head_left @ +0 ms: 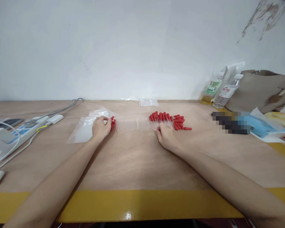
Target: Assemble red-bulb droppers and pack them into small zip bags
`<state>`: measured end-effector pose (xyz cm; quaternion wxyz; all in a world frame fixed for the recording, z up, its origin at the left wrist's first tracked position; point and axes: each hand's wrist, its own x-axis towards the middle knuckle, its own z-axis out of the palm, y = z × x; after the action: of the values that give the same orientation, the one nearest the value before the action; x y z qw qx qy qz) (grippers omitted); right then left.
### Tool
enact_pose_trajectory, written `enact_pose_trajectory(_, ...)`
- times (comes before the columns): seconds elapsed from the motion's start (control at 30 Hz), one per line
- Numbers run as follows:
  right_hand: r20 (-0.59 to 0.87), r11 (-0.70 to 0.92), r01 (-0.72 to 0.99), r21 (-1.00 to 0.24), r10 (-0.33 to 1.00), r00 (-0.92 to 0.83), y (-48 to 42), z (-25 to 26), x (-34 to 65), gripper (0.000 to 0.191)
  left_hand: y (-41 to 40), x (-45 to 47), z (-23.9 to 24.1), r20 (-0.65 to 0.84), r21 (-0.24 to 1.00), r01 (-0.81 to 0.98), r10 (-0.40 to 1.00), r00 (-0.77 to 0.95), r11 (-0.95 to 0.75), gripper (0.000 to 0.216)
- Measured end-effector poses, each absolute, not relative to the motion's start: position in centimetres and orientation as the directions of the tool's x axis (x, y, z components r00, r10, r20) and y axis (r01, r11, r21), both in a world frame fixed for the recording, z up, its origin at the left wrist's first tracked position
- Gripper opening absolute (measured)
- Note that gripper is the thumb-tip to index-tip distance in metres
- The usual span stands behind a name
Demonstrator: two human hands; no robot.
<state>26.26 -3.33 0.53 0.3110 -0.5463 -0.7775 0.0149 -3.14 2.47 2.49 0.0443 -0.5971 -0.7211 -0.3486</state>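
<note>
A row of thin clear glass tubes (130, 125) lies on the tabletop between my hands. My left hand (101, 127) rests at the row's left end, fingers curled in against a few red rubber bulbs (113, 123); its palm hides part of them. Clear plastic bags (82, 129) lie under and beside that hand. At the right, my right hand (166, 136) is closed around the clear stems of several red-bulbed droppers (160, 116), whose bulbs point away from me. How many it grips is hidden. Loose red rubber bulbs (179, 122) lie heaped just right of it.
A power strip (26, 130) with cables occupies the left side. Two plastic bottles (225, 95), a grey-beige bag (263, 90), a dark blurred object (230, 123) and a blue tissue pack (263, 126) stand or lie at right. Another small clear bag (148, 102) lies by the wall.
</note>
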Motion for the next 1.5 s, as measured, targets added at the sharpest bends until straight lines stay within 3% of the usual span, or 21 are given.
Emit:
enact_pose_trajectory(0.13, 0.52, 0.499, 0.737, -0.455, 0.821, -0.236, -3.4, 0.1, 26.6, 0.02, 1.4, -1.6, 2.4, 0.663, 0.311, 0.929, 0.746, -0.06, -0.202, 0.016)
enact_pose_trajectory(0.3, 0.566, 0.566, 0.707, -0.424, 0.775, -0.28, -3.7, -0.4, 26.7, 0.021, -0.6, 1.3, 1.8, 0.631, 0.195, 0.879, 0.742, 0.226, -0.434, 0.015)
enact_pose_trajectory(0.43, 0.56, 0.568, 0.696, -0.439, 0.779, -0.282, -3.7, -0.7, 26.7, 0.018, -0.4, 1.3, 1.0, 0.552, 0.043, 0.93, 0.785, 0.282, -0.365, 0.015)
enact_pose_trajectory(0.57, 0.536, 0.552, 0.698, -0.457, 0.797, -0.279, -3.7, -0.6, 26.8, 0.017, 0.3, 0.3, 1.0, 0.527, 0.006, 0.969, 0.824, 0.206, -0.247, 0.018)
enact_pose_trajectory(0.67, 0.543, 0.548, 0.698, -0.461, 0.796, -0.266, -3.7, -0.5, 26.7, 0.015, -0.3, 0.8, 1.5, 0.583, 0.089, 0.939, 0.782, 0.221, -0.331, 0.015)
enact_pose_trajectory(0.73, 0.561, 0.552, 0.69, -0.468, 0.789, -0.25, -3.7, -0.4, 26.7, 0.013, -1.2, 1.8, 1.7, 0.604, 0.22, 0.866, 0.76, 0.24, -0.448, 0.013)
enact_pose_trajectory(0.87, 0.564, 0.577, 0.67, -0.468, 0.778, -0.276, -4.0, -0.2, 26.7, 0.01, -3.1, 3.9, 1.3, 0.506, 0.46, 0.652, 0.781, 0.366, -0.603, 0.009)
enact_pose_trajectory(1.0, 0.546, 0.603, 0.66, -0.448, 0.769, -0.332, -4.2, -0.1, 26.7, 0.011, -4.1, 5.0, 0.9, 0.422, 0.454, 0.629, 0.774, 0.471, -0.631, 0.012)
enact_pose_trajectory(1.1, 0.536, 0.602, 0.658, -0.453, 0.773, -0.338, -4.2, -0.1, 26.7, 0.012, -4.2, 5.5, 0.9, 0.437, 0.428, 0.646, 0.771, 0.464, -0.632, 0.023)
enact_pose_trajectory(1.23, 0.53, 0.612, 0.663, -0.431, 0.766, -0.363, -4.4, 0.0, 26.7, 0.011, -3.8, 6.0, 0.6, 0.469, 0.418, 0.602, 0.729, 0.498, -0.68, 0.017)
enact_pose_trajectory(1.37, 0.529, 0.628, 0.661, -0.411, 0.755, -0.388, -4.7, 0.1, 26.7, 0.011, -3.7, 6.0, 0.5, 0.492, 0.501, 0.586, 0.767, 0.412, -0.637, 0.019)
enact_pose_trajectory(1.5, 0.54, 0.639, 0.654, -0.406, 0.745, -0.393, -4.8, 0.2, 26.7, 0.011, -4.0, 5.9, 0.5, 0.418, 0.642, 0.539, 0.838, 0.35, -0.545, 0.02)
